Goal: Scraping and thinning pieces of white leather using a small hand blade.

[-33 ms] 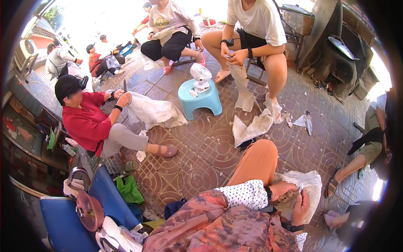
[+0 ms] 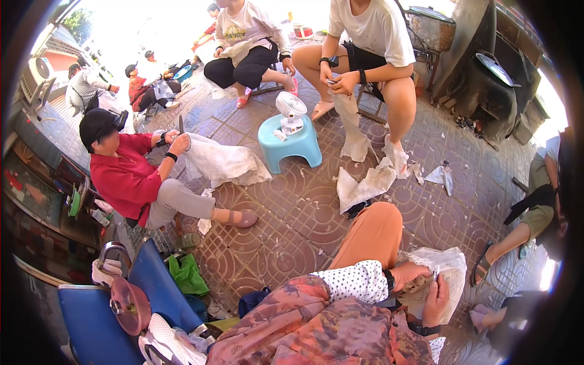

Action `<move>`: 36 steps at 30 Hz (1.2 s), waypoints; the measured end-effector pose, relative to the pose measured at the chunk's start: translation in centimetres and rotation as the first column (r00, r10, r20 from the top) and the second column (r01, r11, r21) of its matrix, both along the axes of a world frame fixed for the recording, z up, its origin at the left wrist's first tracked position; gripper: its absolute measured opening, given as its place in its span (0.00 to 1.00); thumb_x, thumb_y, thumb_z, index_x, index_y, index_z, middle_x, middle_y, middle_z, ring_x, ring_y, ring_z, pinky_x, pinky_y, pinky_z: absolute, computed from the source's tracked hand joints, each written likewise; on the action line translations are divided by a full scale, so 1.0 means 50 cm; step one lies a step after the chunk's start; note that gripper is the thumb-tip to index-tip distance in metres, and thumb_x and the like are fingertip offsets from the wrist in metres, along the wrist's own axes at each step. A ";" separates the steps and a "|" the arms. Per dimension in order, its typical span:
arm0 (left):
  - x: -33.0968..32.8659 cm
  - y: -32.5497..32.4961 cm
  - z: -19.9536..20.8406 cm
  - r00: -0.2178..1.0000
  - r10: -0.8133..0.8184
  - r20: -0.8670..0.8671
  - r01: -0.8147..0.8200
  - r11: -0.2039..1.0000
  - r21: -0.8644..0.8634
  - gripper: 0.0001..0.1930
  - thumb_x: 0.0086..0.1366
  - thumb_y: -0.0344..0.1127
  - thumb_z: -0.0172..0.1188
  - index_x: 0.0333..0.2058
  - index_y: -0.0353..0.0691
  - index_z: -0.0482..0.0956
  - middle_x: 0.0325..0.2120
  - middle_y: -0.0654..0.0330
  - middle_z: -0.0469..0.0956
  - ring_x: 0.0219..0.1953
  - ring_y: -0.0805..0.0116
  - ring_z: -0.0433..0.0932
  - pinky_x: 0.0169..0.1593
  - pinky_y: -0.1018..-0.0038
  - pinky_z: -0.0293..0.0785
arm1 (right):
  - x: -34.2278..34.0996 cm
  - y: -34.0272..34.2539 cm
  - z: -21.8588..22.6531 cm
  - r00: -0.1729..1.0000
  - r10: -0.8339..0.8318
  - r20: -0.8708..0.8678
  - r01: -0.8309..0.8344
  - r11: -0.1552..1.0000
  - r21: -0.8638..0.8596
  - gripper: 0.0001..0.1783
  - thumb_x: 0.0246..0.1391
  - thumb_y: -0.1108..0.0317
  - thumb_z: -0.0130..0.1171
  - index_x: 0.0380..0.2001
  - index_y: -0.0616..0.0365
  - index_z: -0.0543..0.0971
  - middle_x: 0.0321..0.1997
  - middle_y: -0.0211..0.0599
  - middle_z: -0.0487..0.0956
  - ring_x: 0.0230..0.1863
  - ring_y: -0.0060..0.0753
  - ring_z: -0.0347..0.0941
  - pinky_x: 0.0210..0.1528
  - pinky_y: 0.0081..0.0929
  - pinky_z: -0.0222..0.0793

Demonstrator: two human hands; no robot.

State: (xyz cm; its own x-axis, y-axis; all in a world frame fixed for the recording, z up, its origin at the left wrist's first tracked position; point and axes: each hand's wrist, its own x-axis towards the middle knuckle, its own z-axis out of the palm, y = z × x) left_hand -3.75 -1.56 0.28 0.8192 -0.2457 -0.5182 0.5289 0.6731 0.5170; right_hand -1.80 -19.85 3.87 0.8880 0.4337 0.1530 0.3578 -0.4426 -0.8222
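Observation:
Over my right-hand side of the lap hangs a stained whitish sheet, cloth-like and crumpled. My left hand is closed on its near-left edge, fingers pointing right. Beside it, my right hand is raised with its fingers pinched together at the sheet. A small pale sliver shows at those fingertips, too small to name. The two hands are close but apart. Below them the sheet droops toward the floor, and its underside is hidden.
A light-blue stool bears a white fan. Scraps and pale sheets lie on the tiles. People sit around with similar sheets. Blue chairs hold a pink pot and bags. A black stove stands far right.

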 end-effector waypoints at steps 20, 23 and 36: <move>0.001 -0.005 -0.002 1.000 0.005 -0.012 -0.004 0.998 0.069 0.18 0.60 0.42 0.65 0.46 0.39 0.83 0.43 0.64 0.79 0.46 0.72 0.73 0.51 0.73 0.67 | 0.003 -0.015 -0.012 0.998 -0.010 -0.056 0.010 1.000 0.010 0.19 0.66 0.67 0.53 0.55 0.67 0.76 0.46 0.43 0.79 0.47 0.38 0.74 0.53 0.32 0.68; 0.001 -0.005 -0.008 1.000 -0.006 0.007 0.006 0.999 0.050 0.18 0.61 0.42 0.65 0.47 0.39 0.83 0.43 0.64 0.79 0.46 0.72 0.73 0.52 0.73 0.67 | 0.004 -0.017 -0.019 0.999 -0.010 -0.039 0.010 1.000 -0.006 0.19 0.67 0.67 0.53 0.55 0.67 0.76 0.46 0.43 0.79 0.48 0.39 0.74 0.54 0.32 0.68; -0.001 -0.002 0.001 1.000 -0.003 -0.008 0.004 0.997 0.079 0.20 0.60 0.43 0.66 0.47 0.38 0.83 0.43 0.64 0.79 0.46 0.72 0.72 0.51 0.73 0.65 | 0.000 -0.012 -0.013 0.998 -0.013 -0.059 0.014 1.000 0.016 0.19 0.66 0.67 0.53 0.55 0.67 0.76 0.47 0.42 0.78 0.48 0.36 0.74 0.53 0.32 0.68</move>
State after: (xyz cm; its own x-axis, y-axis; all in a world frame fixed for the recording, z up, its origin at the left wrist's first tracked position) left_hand -3.82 -1.68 0.33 0.8141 -0.2062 -0.5429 0.5355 0.6283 0.5643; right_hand -1.79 -20.44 3.22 0.9012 0.4199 0.1069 0.3027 -0.4335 -0.8488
